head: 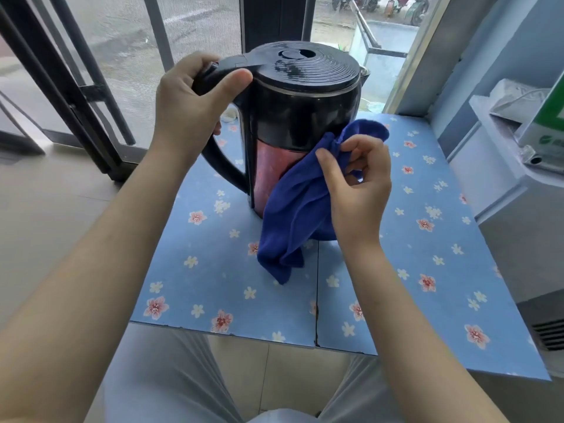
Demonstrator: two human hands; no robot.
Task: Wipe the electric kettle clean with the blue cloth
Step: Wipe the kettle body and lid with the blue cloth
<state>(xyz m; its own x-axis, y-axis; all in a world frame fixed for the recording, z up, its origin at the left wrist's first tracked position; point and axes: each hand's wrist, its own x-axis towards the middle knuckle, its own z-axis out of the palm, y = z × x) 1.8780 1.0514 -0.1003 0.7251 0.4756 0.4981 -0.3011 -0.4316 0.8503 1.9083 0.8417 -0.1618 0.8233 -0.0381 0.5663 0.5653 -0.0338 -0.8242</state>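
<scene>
Gripping the kettle (305, 117) by its handle at frame centre, my left hand (189, 108) is wrapped shut around the top of the grip. My right hand (357, 190) pinches the cloth (293, 215) between thumb and fingers against the kettle's lower right side. Cloth's tail drapes onto the table (213, 270).

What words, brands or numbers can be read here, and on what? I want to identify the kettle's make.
None can be read.
Kettle: no brand, label or number shows on the lid or body.
Green and white box at the right edge: it carries a green logo mark, too blurred and cut off to read.
Blue cloth and floral table: no text.
</scene>
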